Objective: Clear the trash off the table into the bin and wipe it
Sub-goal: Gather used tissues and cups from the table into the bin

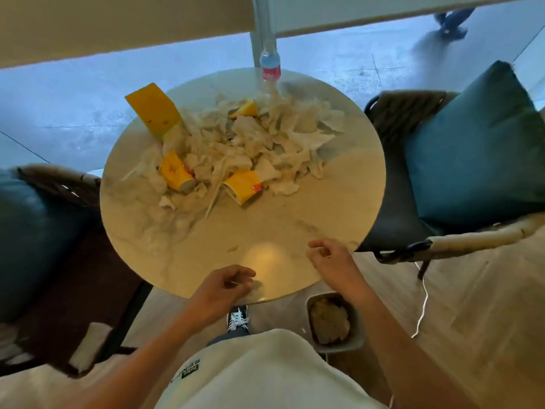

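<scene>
White crumpled paper (259,149) and yellow cups (177,174) heaped mid-surface look light and crushable; scoop in handfuls. Left hand (224,286) and right hand (330,256) hover loosely curled, empty, at the near edge above the bin (358,335).

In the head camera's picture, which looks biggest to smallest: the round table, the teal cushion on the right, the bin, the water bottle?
1. round table
2. teal cushion
3. bin
4. water bottle, though it stands farthest from the camera, so its place is unsure.
</scene>
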### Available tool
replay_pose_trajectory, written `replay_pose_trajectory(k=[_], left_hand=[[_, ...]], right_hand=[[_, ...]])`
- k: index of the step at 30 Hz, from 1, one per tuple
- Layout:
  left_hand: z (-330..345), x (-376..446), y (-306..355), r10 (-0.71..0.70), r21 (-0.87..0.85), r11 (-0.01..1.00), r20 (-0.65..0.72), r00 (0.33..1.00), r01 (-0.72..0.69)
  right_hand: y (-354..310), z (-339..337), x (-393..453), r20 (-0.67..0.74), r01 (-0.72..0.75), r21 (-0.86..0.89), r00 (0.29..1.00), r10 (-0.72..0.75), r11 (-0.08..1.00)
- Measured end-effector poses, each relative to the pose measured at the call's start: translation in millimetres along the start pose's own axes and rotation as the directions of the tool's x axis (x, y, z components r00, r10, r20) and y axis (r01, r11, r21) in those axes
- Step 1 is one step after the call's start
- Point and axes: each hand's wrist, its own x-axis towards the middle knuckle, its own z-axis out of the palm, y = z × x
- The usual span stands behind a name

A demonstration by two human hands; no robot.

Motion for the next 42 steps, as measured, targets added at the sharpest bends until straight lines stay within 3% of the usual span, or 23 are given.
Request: replay_pose_trajectory(k=[4, 6, 8, 11, 16, 23, 28, 32, 35, 36, 38, 39, 42], left_hand=[[-51, 14, -4, 0.005, -0.047, 0.999, -0.069, 0.998, -0.008], [-73, 23, -4, -0.002, -0.067, 0.998, -0.082, 0.997, -0.004], [-92, 33, -3, -0.002, -0.089, 0.996, -0.081, 0.997, -0.005], [-116, 46, -2, 0.017, -0.128, 0.991, -0.073, 0.997, -0.026], [-143, 66, -1, -0.021, -0.222, 0.975, -0.043, 0.999, 0.011], [-161, 96, -10, -0.069, -0.333, 0.941, 0.003, 0.998, 0.067], [-160, 113, -8, -0.217, -0.448, 0.839, 0.242, 0.946, 0.307], [-157, 119, -15, -0.220, -0.392, 0.864, 0.271, 0.937, 0.317], [-160, 120, -21, -0.255, -0.452, 0.824, 0.247, 0.935, 0.343], [-161, 121, -22, -0.258, -0.473, 0.812, 0.236, 0.937, 0.343], [-164, 121, -25, -0.261, -0.500, 0.797, 0.219, 0.940, 0.338], [-166, 120, -25, -0.263, -0.506, 0.794, 0.215, 0.941, 0.337], [-172, 116, -26, -0.262, -0.514, 0.786, 0.224, 0.939, 0.342]], right_hand=[[-43, 38, 31, 0.018, 0.046, -0.056, 0.999, -0.045, 0.997], [-67, 59, 49, 0.025, -0.021, 0.106, 1.000, 0.018, 0.994], [-91, 82, 67, 0.081, -0.193, 0.334, 0.981, 0.175, 0.923], [-113, 113, 97, 0.110, -0.331, 0.458, 0.942, 0.316, 0.825], [-127, 140, 128, -0.036, -0.340, 0.492, 0.912, 0.409, 0.802], [-111, 147, 99, 0.141, -0.419, 0.586, 0.896, 0.422, 0.694], [-105, 151, 68, 0.307, -0.382, 0.358, 0.910, 0.279, 0.852], [-120, 149, 79, 0.349, -0.317, 0.123, 0.901, 0.258, 0.940], [-136, 136, 103, 0.148, -0.199, 0.028, 0.970, 0.193, 0.980], [-140, 130, 114, -0.007, -0.152, -0.002, 0.988, 0.152, 0.988], [-144, 118, 136, -0.306, -0.114, -0.166, 0.950, 0.059, 0.980], [-143, 113, 145, -0.369, -0.134, -0.269, 0.929, 0.026, 0.954], [-138, 106, 166, -0.369, -0.212, -0.475, 0.929, 0.026, 0.854]])
